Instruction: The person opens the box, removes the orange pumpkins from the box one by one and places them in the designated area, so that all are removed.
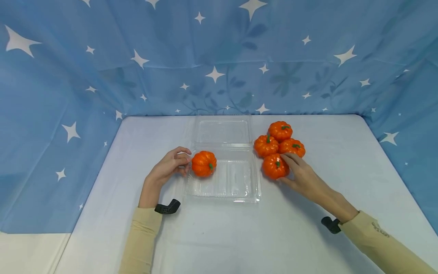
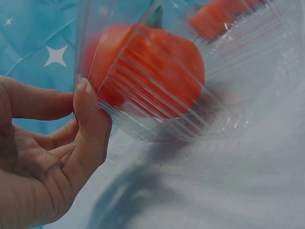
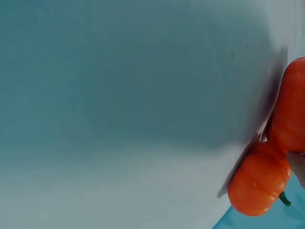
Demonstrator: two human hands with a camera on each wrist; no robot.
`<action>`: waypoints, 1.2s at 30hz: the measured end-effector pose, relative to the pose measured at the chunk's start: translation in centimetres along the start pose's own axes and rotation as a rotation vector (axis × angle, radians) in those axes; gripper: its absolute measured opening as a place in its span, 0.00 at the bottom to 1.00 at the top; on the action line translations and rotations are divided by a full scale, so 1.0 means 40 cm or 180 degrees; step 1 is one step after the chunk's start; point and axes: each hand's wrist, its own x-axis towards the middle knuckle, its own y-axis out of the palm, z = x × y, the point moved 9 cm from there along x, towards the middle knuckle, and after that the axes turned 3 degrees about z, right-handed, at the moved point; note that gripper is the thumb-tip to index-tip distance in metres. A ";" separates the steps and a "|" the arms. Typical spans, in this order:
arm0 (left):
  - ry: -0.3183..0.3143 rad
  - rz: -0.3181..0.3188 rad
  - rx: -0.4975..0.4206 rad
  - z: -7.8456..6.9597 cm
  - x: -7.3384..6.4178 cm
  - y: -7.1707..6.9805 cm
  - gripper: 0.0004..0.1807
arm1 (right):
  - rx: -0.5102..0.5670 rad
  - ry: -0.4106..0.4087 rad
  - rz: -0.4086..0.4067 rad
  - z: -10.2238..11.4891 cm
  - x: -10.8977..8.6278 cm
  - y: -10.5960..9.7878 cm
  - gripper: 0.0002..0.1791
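Observation:
My left hand (image 1: 171, 163) pinches the left rim of a clear plastic clamshell box (image 1: 236, 182) between thumb and fingers, as the left wrist view shows. Inside the box, against its left side, sits a small orange pumpkin (image 1: 204, 163) with a green stem. To the right of the box, my right hand (image 1: 301, 175) grips the nearest pumpkin (image 1: 275, 166) of a cluster, thumb on its near side and fingers on its far side. In the right wrist view only a fingertip (image 3: 298, 164) shows, at the right edge beside the gripped pumpkin (image 3: 291, 109).
Behind the gripped pumpkin, three more pumpkins sit bunched together: one at the back (image 1: 280, 131), one at left (image 1: 265, 146) and one at right (image 1: 292, 147). The box's lid (image 1: 223, 131) lies folded back on the white table (image 1: 212, 236). A blue starred curtain (image 1: 219, 57) hangs behind.

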 end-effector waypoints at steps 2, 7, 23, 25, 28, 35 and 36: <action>0.0013 0.0003 -0.0008 -0.003 0.000 0.001 0.20 | 0.0006 0.0001 -0.0003 -0.002 -0.001 0.003 0.42; 0.0038 0.0036 0.0009 -0.007 -0.004 0.005 0.20 | 0.0061 0.0044 0.0029 -0.007 -0.003 0.014 0.41; 0.0013 0.0034 0.0019 -0.016 -0.005 0.010 0.20 | -0.0046 0.0210 0.0063 -0.016 0.002 0.011 0.43; 0.0002 0.0041 0.0013 -0.017 -0.006 0.010 0.20 | -0.0071 0.0181 0.0045 -0.016 0.006 0.012 0.43; -0.0015 0.0036 -0.0004 -0.016 -0.008 0.011 0.20 | -0.0106 0.0107 0.0018 -0.014 0.011 0.015 0.44; -0.0012 0.0008 -0.0005 -0.013 -0.007 0.013 0.20 | -0.0136 0.0041 -0.0013 -0.008 0.006 0.003 0.46; -0.0009 -0.0002 -0.0001 -0.013 -0.006 0.011 0.20 | -0.0135 0.0014 -0.0031 -0.006 0.007 -0.001 0.46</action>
